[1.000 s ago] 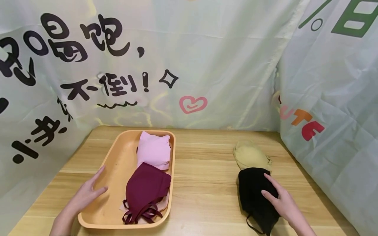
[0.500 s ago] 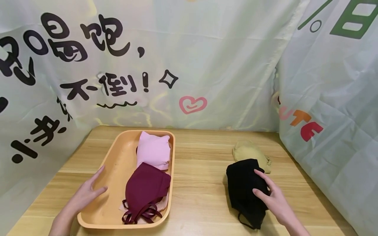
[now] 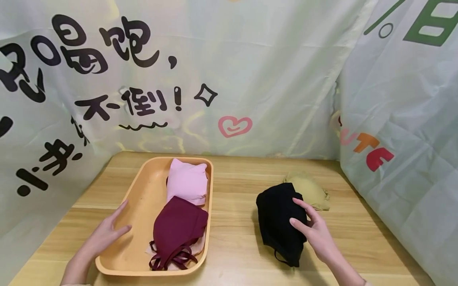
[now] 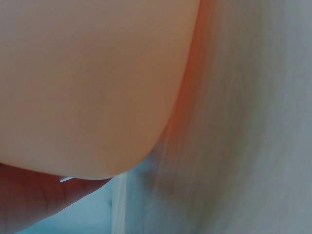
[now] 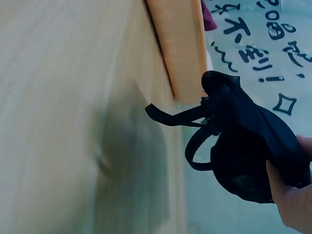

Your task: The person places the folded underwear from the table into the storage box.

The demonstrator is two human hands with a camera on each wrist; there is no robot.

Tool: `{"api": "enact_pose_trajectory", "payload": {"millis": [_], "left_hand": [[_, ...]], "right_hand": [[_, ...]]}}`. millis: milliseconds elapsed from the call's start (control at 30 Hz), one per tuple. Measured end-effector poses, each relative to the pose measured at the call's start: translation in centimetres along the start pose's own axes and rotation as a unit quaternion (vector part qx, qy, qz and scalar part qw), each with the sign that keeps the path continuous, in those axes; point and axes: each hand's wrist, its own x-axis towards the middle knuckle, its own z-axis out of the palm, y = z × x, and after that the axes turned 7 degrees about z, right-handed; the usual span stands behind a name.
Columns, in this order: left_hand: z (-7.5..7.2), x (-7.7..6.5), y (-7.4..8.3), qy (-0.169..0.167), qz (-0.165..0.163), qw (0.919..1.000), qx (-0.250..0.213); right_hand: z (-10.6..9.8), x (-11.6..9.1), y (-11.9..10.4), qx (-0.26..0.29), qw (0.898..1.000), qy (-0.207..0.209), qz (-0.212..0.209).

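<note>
Already inside the tray (image 3: 139,206) are the pink garment (image 3: 187,180) and maroon garment (image 3: 179,222). Two are left, I judge: the black garment (image 3: 279,222), which my right hand (image 3: 318,234) pinches above the table (image 3: 236,190), and the olive garment (image 3: 313,190) on it. My left hand (image 3: 105,234) is spread at the tray's side.

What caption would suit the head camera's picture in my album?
A right hand holds a black fabric bundle above a wood-grain table, a left hand at a rounded orange plastic tray.

Right hand (image 5: 294,208) grips the black soft-fabric garment (image 5: 243,146), narrow straps (image 5: 176,118) jutting out, clear of the pale wood-grain tabletop (image 5: 53,97), smooth orange tray (image 5: 183,53) beyond!
</note>
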Motion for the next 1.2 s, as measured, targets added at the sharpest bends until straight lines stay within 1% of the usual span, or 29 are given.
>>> {"api": "enact_pose_trajectory", "payload": {"millis": [100, 233, 433, 633, 700, 867, 1200], "left_hand": [[0.0, 0.0, 0.0, -0.004, -0.002, 1.0000, -0.005], [0.0, 0.0, 0.1, 0.000, 0.002, 1.0000, -0.005], [0.0, 0.0, 0.2, 0.002, 0.003, 1.0000, 0.007], [0.0, 0.0, 0.2, 0.002, 0.000, 1.0000, 0.007], [0.0, 0.0, 0.2, 0.002, 0.000, 1.0000, 0.005], [0.0, 0.1, 0.2, 0.000, -0.001, 1.0000, 0.004], [-0.1, 0.1, 0.3, -0.006, -0.012, 0.9999, -0.001]], "right_hand": [[0.6, 0.3, -0.4, 0.033, 0.999, -0.001, -0.014], [1.5, 0.8, -1.0, 0.081, 0.996, 0.001, -0.023], [2.9, 1.4, -1.8, 0.115, 0.993, 0.008, -0.035], [4.5, 1.9, -2.7, 0.195, 0.980, -0.017, -0.044], [5.0, 2.0, -3.0, 0.209, 0.976, -0.025, -0.049], [6.4, 2.3, -3.6, 0.213, 0.974, -0.044, -0.059], [9.0, 2.7, -4.4, 0.210, 0.973, -0.077, -0.058]]}}
